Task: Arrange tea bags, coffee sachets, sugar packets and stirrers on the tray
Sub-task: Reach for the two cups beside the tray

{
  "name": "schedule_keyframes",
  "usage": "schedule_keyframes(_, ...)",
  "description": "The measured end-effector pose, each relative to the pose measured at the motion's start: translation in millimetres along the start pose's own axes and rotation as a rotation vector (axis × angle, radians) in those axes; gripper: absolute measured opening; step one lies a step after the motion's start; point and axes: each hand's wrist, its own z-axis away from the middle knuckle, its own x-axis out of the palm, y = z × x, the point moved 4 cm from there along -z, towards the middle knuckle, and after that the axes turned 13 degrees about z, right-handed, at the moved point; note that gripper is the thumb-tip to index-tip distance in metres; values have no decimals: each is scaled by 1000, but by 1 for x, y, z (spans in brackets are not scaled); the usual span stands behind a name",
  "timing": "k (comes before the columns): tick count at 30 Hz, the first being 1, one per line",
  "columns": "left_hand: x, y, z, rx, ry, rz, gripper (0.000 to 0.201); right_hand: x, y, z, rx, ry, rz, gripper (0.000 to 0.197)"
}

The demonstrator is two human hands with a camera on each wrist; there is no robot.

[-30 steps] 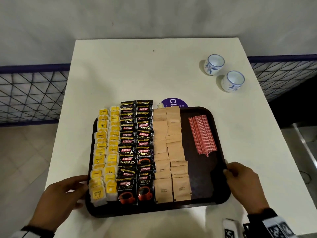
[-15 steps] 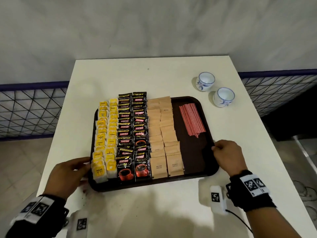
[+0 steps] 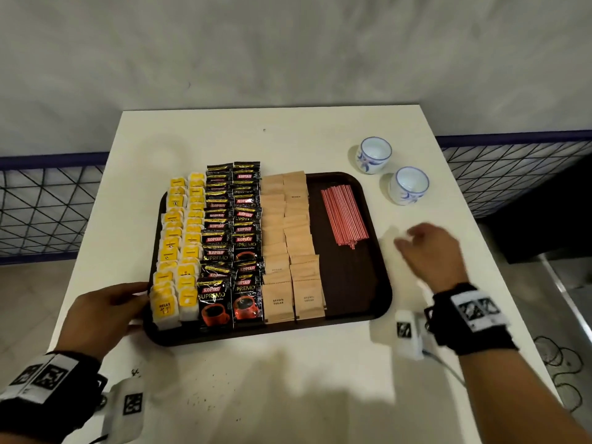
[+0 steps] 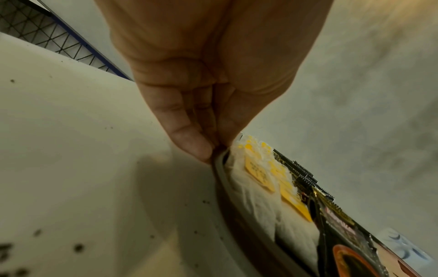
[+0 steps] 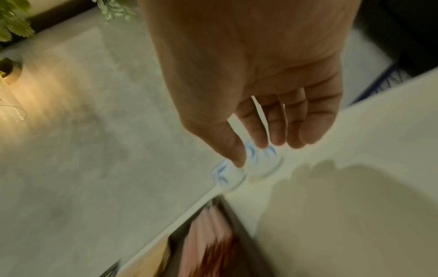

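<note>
The job looks almost done. The brown tray (image 3: pixel 352 310) sits near the front edge of the white table (image 3: pixel 224 139), and everything is lined up on it. The yellow tea bags (image 3: pixel 179 251) lie in two rows by the tray's left edge. Next come the black coffee sachets (image 3: pixel 232 238) in two rows, then the tan sugar packets (image 3: pixel 290 248) in two rows. The rows overlap, so I cannot count each one. The red stirrers (image 3: pixel 344 216) lie in one bunch near the tray's far right corner, too many to count. I see nothing loose left to put on.

Two little cups (image 3: pixel 392 171) stand near the table's far right corner.

The left hand (image 3: pixel 102 312) pinches the tray's left edge. The right hand (image 3: pixel 432 251) is off the tray, just beside its right edge, with fingers loose and holding nothing. It is blurry.
</note>
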Motion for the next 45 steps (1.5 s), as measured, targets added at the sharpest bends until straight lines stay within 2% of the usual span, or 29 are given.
schedule_keyframes(2,-1,0,-1,3,-7,1,17,-26,-1,-32,2,133,-8,42)
schedule_keyframes(4,-1,-1,-2,9,-7,-2,17,-44,-5,-66,-32,172,30,54)
schedule_keyframes(7,-3,-5,-6,11,-1,-12,19,-45,-15,-102,-81,14,131,77)
schedule_keyframes(9,-4,-7,-10,8,-6,-14,20,-40,-21,-113,-108,-72,160,85)
schedule_keyframes(11,-5,-9,-13,5,-8,-16,20,-36,-25,-117,-138,-113,174,85)
schedule_keyframes(16,-7,-14,-19,4,-24,-20,19,-37,-27,-109,-161,-96,170,64)
schedule_keyframes(27,-17,-34,-35,-16,-33,-22,17,-14,-26,-54,-231,-106,87,69)
schedule_keyframes(31,-19,-35,-37,-31,-34,-21,19,-12,-26,-46,-215,-105,72,71)
schedule_keyframes(35,-21,-37,-38,-58,-44,-26,23,-16,-24,-43,-207,-143,73,83)
schedule_keyframes(38,-21,-36,-36,-75,-29,-33,23,-35,-30,-55,-197,-80,62,88)
schedule_keyframes(40,-25,-39,-41,-99,-13,-27,24,-49,-40,-75,-206,-36,77,84)
schedule_keyframes(42,-24,-38,-35,-106,-53,8,26,-57,-55,-105,-224,-26,94,77)
schedule_keyframes(45,-7,-20,-15,-11,-116,20,19,-56,-79,-147,-262,-55,164,71)
